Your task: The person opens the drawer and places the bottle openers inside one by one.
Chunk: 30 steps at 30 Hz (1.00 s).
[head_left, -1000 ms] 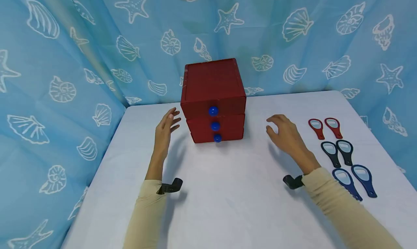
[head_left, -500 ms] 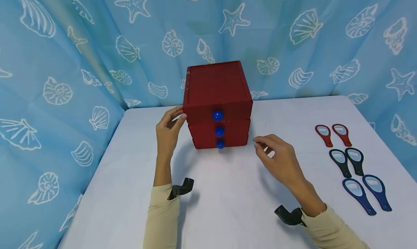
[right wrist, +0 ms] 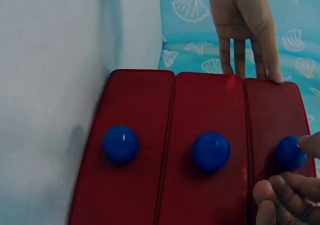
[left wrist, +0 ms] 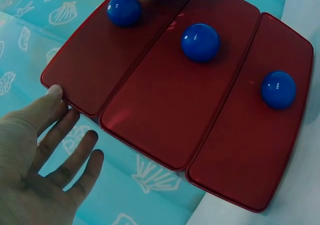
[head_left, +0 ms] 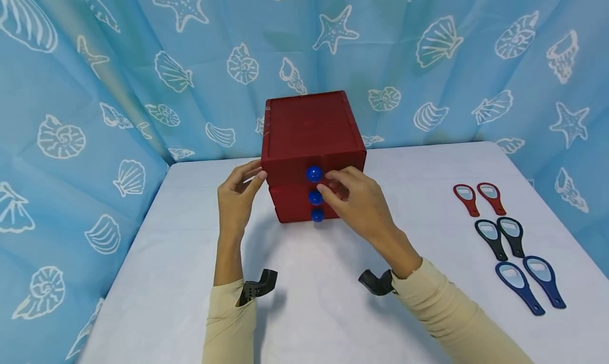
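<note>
A red three-drawer box (head_left: 309,123) stands on the table, its front carrying a top blue knob (head_left: 314,174), a middle blue knob (head_left: 315,197) and a bottom blue knob (head_left: 317,215). My left hand (head_left: 236,197) touches the box's left side near the top drawer, thumb at the front edge and the other fingers spread in the left wrist view (left wrist: 47,150). Bent fingers of my right hand (head_left: 361,202) are right beside the top knob, with one fingertip overlapping that knob in the right wrist view. All the drawers are closed.
To the right lie hand-held magnifiers in pairs: red (head_left: 466,199), black (head_left: 491,239) and blue (head_left: 520,288). A blue curtain (head_left: 190,89) with seashell prints hangs behind and left of the white table (head_left: 323,311).
My left hand has come in to the box's left side. The right hand has moved left from open space to the top knob. The drawers stay closed.
</note>
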### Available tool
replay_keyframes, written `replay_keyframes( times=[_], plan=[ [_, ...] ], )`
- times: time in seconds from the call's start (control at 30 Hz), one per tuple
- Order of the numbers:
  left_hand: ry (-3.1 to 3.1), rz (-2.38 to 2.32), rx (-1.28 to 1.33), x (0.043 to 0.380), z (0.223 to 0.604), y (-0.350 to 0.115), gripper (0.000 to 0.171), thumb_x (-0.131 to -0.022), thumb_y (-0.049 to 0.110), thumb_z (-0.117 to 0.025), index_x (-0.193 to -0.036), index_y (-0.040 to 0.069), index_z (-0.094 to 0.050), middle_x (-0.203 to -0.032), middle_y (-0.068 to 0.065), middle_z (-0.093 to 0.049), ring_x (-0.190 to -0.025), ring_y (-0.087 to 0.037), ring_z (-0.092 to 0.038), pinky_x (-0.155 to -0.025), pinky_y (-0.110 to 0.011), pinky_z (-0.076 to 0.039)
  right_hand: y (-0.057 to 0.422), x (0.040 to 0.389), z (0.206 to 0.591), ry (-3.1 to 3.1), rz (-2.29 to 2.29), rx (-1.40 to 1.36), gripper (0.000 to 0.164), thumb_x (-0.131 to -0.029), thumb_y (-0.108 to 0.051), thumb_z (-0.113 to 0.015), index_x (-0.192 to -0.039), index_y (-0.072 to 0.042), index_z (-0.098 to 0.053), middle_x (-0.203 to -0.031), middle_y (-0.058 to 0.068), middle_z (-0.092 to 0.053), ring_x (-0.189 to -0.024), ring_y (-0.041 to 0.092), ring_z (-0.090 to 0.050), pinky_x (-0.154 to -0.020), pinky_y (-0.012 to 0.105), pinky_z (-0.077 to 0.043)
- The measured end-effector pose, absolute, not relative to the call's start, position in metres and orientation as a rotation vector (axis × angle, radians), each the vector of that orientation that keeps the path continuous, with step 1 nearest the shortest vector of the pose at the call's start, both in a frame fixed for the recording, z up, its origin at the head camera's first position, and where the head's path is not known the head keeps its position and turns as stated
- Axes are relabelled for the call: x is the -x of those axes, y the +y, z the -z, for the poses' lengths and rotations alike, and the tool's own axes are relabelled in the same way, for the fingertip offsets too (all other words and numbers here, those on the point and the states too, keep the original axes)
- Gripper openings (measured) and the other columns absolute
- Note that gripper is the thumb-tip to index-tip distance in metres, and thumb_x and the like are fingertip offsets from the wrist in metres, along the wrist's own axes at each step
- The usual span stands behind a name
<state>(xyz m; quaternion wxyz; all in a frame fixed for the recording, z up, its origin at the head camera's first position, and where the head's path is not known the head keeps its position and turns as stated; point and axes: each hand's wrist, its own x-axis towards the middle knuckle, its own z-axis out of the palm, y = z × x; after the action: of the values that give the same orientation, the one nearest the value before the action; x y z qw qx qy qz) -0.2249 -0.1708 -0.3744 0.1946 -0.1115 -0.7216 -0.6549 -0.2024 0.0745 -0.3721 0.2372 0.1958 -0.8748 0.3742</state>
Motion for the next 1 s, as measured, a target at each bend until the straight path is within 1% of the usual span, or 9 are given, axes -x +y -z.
replay_keyframes(
  times=[0.1,0.23,0.4,0.5,0.63,0.73,1.0],
  plan=[
    [-2.019,1.847,0.312,0.224,0.375,-0.170,0.033,-0.094,0.010,-0.071,-0.126,0.003,-0.069,-0.121,-0.008,-0.067,-0.110,-0.026,-0.066,-0.096,-0.032,-0.053,0.064,0.206,0.370,-2.434,-0.974,-0.483,0.029,-0.089,-0.028,-0.078,-0.104,-0.003,-0.074,-0.092,0.005,-0.064,-0.078,0.017,-0.059,-0.065,0.031,-0.053],
    [-2.007,1.861,0.313,0.224,0.373,-0.168,0.032,-0.094,0.010,-0.072,-0.125,0.003,-0.069,-0.120,-0.008,-0.067,-0.109,-0.025,-0.065,-0.095,-0.032,-0.053,0.058,0.210,0.370,-2.409,-0.967,-0.430,0.026,-0.087,-0.027,-0.080,-0.095,-0.002,-0.074,-0.086,0.005,-0.063,-0.074,0.017,-0.059,-0.063,0.031,-0.054],
    [-2.010,1.852,0.301,0.226,0.373,-0.170,0.030,-0.096,0.013,-0.068,-0.124,0.002,-0.070,-0.119,-0.007,-0.068,-0.105,-0.020,-0.066,-0.094,-0.031,-0.052,0.058,0.214,0.374,-2.341,-1.022,-0.470,0.024,-0.087,-0.024,-0.080,-0.090,-0.001,-0.073,-0.084,0.005,-0.062,-0.071,0.015,-0.060,-0.063,0.030,-0.055],
    [-2.009,1.842,0.296,0.226,0.374,-0.173,0.029,-0.098,0.013,-0.067,-0.124,0.001,-0.070,-0.118,-0.007,-0.069,-0.103,-0.019,-0.066,-0.094,-0.031,-0.053,0.057,0.214,0.378,-2.305,-1.030,-0.511,0.022,-0.086,-0.022,-0.081,-0.089,-0.001,-0.074,-0.082,0.005,-0.062,-0.069,0.014,-0.060,-0.062,0.028,-0.054],
    [-2.011,1.838,0.306,0.223,0.373,-0.173,0.029,-0.097,0.012,-0.067,-0.124,0.000,-0.069,-0.119,-0.009,-0.069,-0.104,-0.021,-0.067,-0.096,-0.032,-0.052,0.058,0.209,0.378,-2.279,-1.020,-0.540,0.020,-0.084,-0.019,-0.083,-0.085,-0.002,-0.073,-0.079,0.003,-0.062,-0.067,0.013,-0.058,-0.060,0.027,-0.052],
    [-2.015,1.835,0.309,0.223,0.372,-0.173,0.030,-0.097,0.011,-0.067,-0.124,-0.001,-0.069,-0.119,-0.009,-0.068,-0.105,-0.022,-0.066,-0.095,-0.031,-0.052,0.060,0.203,0.378,-2.271,-1.018,-0.560,0.020,-0.084,-0.020,-0.083,-0.084,-0.003,-0.073,-0.078,0.002,-0.061,-0.066,0.011,-0.057,-0.058,0.027,-0.051],
    [-2.017,1.849,0.312,0.224,0.373,-0.173,0.030,-0.098,0.012,-0.066,-0.125,0.001,-0.069,-0.122,-0.017,-0.066,-0.106,-0.020,-0.067,-0.096,-0.031,-0.052,0.063,0.184,0.379,-2.266,-1.025,-0.593,0.019,-0.085,-0.021,-0.082,-0.084,-0.005,-0.073,-0.078,0.001,-0.060,-0.065,0.009,-0.056,-0.057,0.025,-0.050]
  ],
)
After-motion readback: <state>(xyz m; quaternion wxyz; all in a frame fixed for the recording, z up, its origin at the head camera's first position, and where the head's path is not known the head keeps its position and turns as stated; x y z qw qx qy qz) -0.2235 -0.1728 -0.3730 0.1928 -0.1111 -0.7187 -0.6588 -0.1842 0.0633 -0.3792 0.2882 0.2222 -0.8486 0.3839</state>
